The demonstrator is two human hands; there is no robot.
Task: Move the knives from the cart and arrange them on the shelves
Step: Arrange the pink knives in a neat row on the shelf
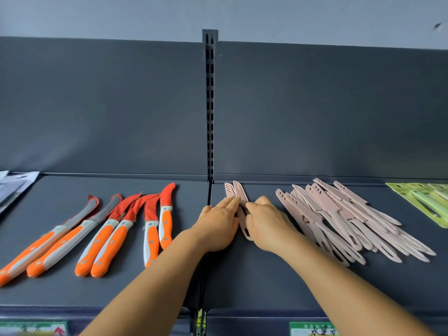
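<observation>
Two pink sheathed knives (pixel 236 191) lie side by side on the dark shelf (pixel 254 275), tips toward the back panel. My left hand (pixel 219 225) lies over them from the left with straight fingers touching the sheaths. My right hand (pixel 265 223) presses against them from the right, its fingers bent at the knives. Their handles stick out below, between both hands. A loose pile of several pink knives (pixel 346 221) lies just right of my right hand. Several orange-handled knives (pixel 106 234) with red blade covers lie in a row on the left shelf.
Green carded packages (pixel 426 202) sit at the far right of the shelf, and grey packaged items (pixel 14 187) at the far left. A slotted upright (pixel 210 105) divides the two shelf sections. Price labels (pixel 312 329) run along the front edge.
</observation>
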